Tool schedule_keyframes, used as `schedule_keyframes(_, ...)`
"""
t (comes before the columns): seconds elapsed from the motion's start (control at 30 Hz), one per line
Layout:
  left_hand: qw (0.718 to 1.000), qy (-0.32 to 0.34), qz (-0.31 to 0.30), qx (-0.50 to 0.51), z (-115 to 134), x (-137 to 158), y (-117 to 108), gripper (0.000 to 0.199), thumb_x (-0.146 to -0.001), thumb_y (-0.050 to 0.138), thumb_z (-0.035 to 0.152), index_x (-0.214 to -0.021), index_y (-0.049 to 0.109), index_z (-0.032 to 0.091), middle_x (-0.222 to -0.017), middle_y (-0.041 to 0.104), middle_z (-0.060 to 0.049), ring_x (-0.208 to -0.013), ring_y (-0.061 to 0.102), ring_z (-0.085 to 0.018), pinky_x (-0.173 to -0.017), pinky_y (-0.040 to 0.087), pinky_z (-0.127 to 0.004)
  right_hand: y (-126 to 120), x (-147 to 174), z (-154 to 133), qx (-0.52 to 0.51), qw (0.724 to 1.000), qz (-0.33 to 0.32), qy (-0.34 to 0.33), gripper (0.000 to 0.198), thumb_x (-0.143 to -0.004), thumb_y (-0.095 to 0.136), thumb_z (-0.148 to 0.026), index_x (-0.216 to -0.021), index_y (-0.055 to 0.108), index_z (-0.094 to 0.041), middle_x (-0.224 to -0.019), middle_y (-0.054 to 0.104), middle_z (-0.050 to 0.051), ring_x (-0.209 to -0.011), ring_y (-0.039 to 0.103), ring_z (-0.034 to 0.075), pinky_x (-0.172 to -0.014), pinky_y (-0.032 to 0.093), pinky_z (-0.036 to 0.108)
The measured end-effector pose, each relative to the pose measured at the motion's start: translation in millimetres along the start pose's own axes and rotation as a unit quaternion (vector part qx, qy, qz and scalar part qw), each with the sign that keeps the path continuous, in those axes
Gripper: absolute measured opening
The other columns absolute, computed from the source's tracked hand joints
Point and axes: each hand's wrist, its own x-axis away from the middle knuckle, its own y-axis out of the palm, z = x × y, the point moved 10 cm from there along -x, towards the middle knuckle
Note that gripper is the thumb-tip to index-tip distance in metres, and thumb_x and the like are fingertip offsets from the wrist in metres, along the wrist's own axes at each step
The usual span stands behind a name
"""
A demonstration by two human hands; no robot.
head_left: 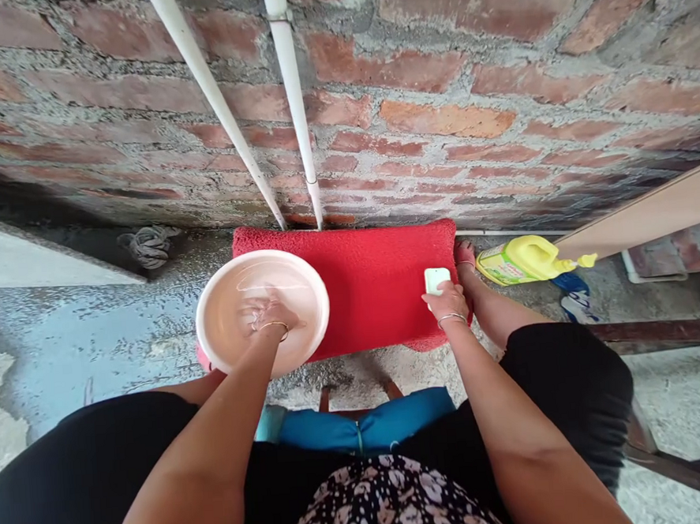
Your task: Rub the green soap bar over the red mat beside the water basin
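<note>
My left hand (265, 311) is dipped in the water of a pale pink round basin (204, 314), its fingers loosely apart and blurred by the water. Nothing shows in them. At the right end of a red cloth-covered surface (375, 292), my right hand (449, 303) is closed around a pale green and white block (437, 276) with rounded corners. Its exact kind is not clear, and my fingers cover its lower part. The basin stands on the left end of the red cover.
A yellow jug-shaped bottle (513, 260) lies to the right beside my foot. Behind it is a blue and white item (574, 296). Two white pipes (292, 91) run down the brick wall (421, 60). A grey rag bundle (151, 246) lies on the wet floor (111, 332) at left.
</note>
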Motion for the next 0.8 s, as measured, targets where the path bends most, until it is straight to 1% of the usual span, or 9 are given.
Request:
schedule_keyframes(0.07,1.000,-0.027,0.006,-0.004,-4,2,-1,0.137,-0.047,0.082,0.047,-0.150,-0.006,0.024,-0.153,-0.004,-0.028,-0.135,0.000,-0.058,-0.086,0.035,-0.075,-6,-1,9,-0.010,1.000,0.013,0.026,0.046,-0.070,0.069,-0.045,-0.109,0.059,-0.022,-0.107,0.051,0.009,-0.092,0.058,0.024,-0.076,0.043,0.034)
schedule_keyframes(0.13,1.000,-0.024,0.010,-0.007,-3,3,-2,0.135,-0.048,0.081,0.046,-0.151,-0.002,0.023,-0.153,-0.004,-0.029,-0.134,-0.001,-0.059,-0.085,0.034,-0.076,-4,3,-10,-0.036,0.999,0.023,-0.001,0.047,-0.069,0.070,-0.046,-0.108,0.059,-0.022,-0.105,0.052,0.009,-0.091,0.058,0.023,-0.076,0.043,0.033)
schedule_keyframes(0.23,1.000,-0.019,0.010,-0.003,-2,5,-4,0.136,-0.046,0.082,0.047,-0.151,-0.003,0.025,-0.154,-0.005,-0.028,-0.135,0.000,-0.058,-0.086,0.034,-0.074,13,19,-79,-0.080,0.992,0.012,-0.099,0.047,-0.066,0.072,-0.046,-0.105,0.059,-0.024,-0.103,0.052,0.005,-0.090,0.058,0.020,-0.078,0.043,0.030)
schedule_keyframes(0.4,0.999,-0.033,0.000,-0.013,-7,6,-3,0.132,-0.048,0.080,0.050,-0.150,-0.001,0.031,-0.155,0.002,-0.024,-0.137,0.002,-0.054,-0.089,0.035,-0.071,57,60,-206,-0.078,0.967,-0.058,-0.234,0.041,-0.069,0.071,-0.044,-0.104,0.059,-0.027,-0.105,0.052,0.002,-0.090,0.057,0.018,-0.077,0.043,0.028)
schedule_keyframes(0.47,0.999,-0.033,-0.001,-0.014,-8,4,-2,0.132,-0.049,0.080,0.050,-0.150,-0.002,0.030,-0.155,0.001,-0.026,-0.137,0.002,-0.055,-0.088,0.035,-0.072,72,76,-244,-0.056,0.950,-0.083,-0.296,0.037,-0.072,0.069,-0.043,-0.104,0.059,-0.027,-0.106,0.052,0.003,-0.093,0.056,0.018,-0.079,0.042,0.028)
schedule_keyframes(0.53,1.000,-0.027,0.005,-0.008,-7,3,-2,0.135,-0.047,0.081,0.049,-0.151,-0.002,0.027,-0.153,-0.004,-0.030,-0.135,0.001,-0.057,-0.086,0.034,-0.073,80,84,-264,-0.035,0.935,-0.095,-0.341,0.033,-0.075,0.066,-0.042,-0.104,0.060,-0.027,-0.106,0.052,0.004,-0.096,0.055,0.019,-0.080,0.042,0.029)
schedule_keyframes(0.57,1.000,-0.022,0.007,-0.004,-6,2,-1,0.135,-0.046,0.082,0.048,-0.151,-0.001,0.025,-0.152,-0.006,-0.031,-0.134,0.001,-0.058,-0.086,0.034,-0.074,81,82,-265,-0.028,0.933,-0.097,-0.344,0.033,-0.075,0.066,-0.041,-0.104,0.060,-0.026,-0.107,0.052,0.004,-0.097,0.054,0.019,-0.080,0.042,0.029)
schedule_keyframes(0.63,1.000,-0.019,0.006,0.004,-6,0,0,0.134,-0.046,0.083,0.046,-0.151,0.003,0.024,-0.152,-0.007,-0.032,-0.134,0.000,-0.060,-0.085,0.033,-0.075,77,66,-248,-0.026,0.945,-0.095,-0.312,0.037,-0.072,0.069,-0.041,-0.105,0.060,-0.027,-0.107,0.052,0.003,-0.095,0.055,0.019,-0.079,0.042,0.029)
schedule_keyframes(0.8,0.999,-0.016,0.010,0.031,-6,1,0,0.131,-0.044,0.085,0.043,-0.150,0.012,0.021,-0.153,-0.002,-0.031,-0.132,-0.003,-0.062,-0.086,0.032,-0.075,39,4,-142,-0.041,0.988,-0.045,-0.139,0.046,-0.069,0.071,-0.045,-0.109,0.058,-0.026,-0.106,0.051,0.004,-0.088,0.059,0.019,-0.077,0.044,0.031)
